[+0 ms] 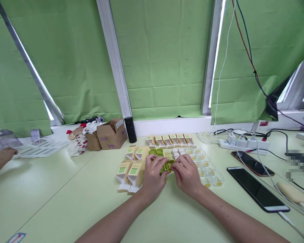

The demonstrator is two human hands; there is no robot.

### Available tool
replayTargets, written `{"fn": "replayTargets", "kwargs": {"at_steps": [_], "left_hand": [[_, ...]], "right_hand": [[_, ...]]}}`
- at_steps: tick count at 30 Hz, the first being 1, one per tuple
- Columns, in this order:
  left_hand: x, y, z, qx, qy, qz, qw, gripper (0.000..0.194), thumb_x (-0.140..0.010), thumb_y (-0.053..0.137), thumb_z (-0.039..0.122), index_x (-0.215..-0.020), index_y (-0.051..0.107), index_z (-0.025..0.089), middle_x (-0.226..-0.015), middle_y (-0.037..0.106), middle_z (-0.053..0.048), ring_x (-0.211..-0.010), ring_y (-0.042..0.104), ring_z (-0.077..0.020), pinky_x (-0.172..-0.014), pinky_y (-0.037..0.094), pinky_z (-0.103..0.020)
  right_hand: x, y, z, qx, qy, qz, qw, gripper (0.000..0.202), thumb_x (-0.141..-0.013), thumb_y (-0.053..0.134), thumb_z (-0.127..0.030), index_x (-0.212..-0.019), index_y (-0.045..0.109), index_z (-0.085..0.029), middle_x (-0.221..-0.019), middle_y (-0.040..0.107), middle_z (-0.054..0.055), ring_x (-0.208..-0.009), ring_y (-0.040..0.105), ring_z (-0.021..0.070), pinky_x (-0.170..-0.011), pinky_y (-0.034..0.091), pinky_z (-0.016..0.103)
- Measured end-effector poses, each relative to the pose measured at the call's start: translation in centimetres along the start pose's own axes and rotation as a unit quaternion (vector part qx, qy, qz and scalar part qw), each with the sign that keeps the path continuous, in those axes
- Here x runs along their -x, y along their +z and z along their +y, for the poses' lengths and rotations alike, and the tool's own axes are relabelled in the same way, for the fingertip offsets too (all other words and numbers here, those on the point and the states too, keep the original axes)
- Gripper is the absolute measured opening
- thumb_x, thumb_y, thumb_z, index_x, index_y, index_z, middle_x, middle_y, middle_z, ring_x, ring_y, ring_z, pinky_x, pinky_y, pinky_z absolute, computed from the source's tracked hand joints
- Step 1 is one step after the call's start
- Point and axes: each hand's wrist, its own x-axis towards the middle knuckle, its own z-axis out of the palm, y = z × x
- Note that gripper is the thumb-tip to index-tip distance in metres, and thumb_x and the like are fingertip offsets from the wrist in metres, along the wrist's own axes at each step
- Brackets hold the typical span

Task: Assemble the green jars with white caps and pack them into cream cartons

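Between my fingers is a small green square tray (169, 164), with something small and pale inside that I cannot make out. My left hand (153, 173) pinches its left side, while my right hand (188, 173) has thumb and fingertips closed at its right edge. Just behind sit several green square trays (156, 152), small yellowish pieces (167, 154) and pale pinkish blocks (178, 151). Right of my right hand stand rows of clear plastic cups (209, 172) with yellow bits in them. Left of my left hand are open kraft paper boxes (133, 173) with green labels.
More kraft boxes (169, 141) line up at the back. A cardboard carton (112, 135) and a black cylinder (130, 130) stand by the wall. Phones (258, 189), cables and a power strip (243, 145) lie right. Another person's hand (5, 155) is over white trays (44, 148).
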Motion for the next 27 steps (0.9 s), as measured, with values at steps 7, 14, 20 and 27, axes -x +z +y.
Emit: {"fn": "replayTargets", "kwargs": {"at_steps": [7, 14, 20, 27], "left_hand": [[-0.1, 0.0, 0.1, -0.007, -0.002, 0.004, 1.0, 0.044, -0.091, 0.067, 0.008, -0.131, 0.069, 0.025, -0.121, 0.072, -0.009, -0.118, 0.051, -0.0316, -0.098, 0.055, -0.053], [-0.1, 0.0, -0.1, -0.014, -0.006, 0.008, 1.0, 0.042, -0.091, 0.067, 0.009, -0.13, 0.069, 0.025, -0.121, 0.073, -0.008, -0.117, 0.051, -0.0309, -0.099, 0.054, -0.053], [-0.5, -0.3, -1.0, -0.003, -0.111, 0.009, 0.994, 0.041, -0.088, 0.072, 0.014, -0.127, 0.071, 0.028, -0.122, 0.071, -0.006, -0.125, 0.049, -0.0303, -0.107, 0.051, -0.054], [-0.9, -0.6, -1.2, 0.045, -0.202, 0.035, 0.978, 0.039, -0.091, 0.075, 0.024, -0.129, 0.069, 0.029, -0.126, 0.068, -0.007, -0.131, 0.047, -0.0297, -0.113, 0.045, -0.054]], "right_hand": [[0.1, 0.0, 0.1, -0.007, -0.001, -0.002, 1.0, 0.021, -0.094, 0.056, -0.002, -0.089, 0.065, -0.021, -0.085, 0.061, 0.006, -0.085, 0.05, 0.0228, -0.069, 0.041, 0.036], [-0.2, -0.1, -0.3, -0.012, -0.004, 0.005, 1.0, 0.021, -0.095, 0.056, -0.002, -0.088, 0.065, -0.02, -0.083, 0.06, 0.006, -0.084, 0.049, 0.0225, -0.069, 0.04, 0.035], [-0.3, -0.4, -0.9, -0.021, -0.003, 0.01, 1.0, 0.019, -0.097, 0.056, -0.005, -0.09, 0.066, -0.02, -0.083, 0.061, 0.006, -0.085, 0.05, 0.0225, -0.07, 0.041, 0.035], [0.1, 0.0, 0.1, 0.002, 0.039, -0.05, 0.998, 0.021, -0.097, 0.054, -0.005, -0.089, 0.067, -0.021, -0.084, 0.068, 0.006, -0.087, 0.055, 0.0231, -0.074, 0.042, 0.036]]}}
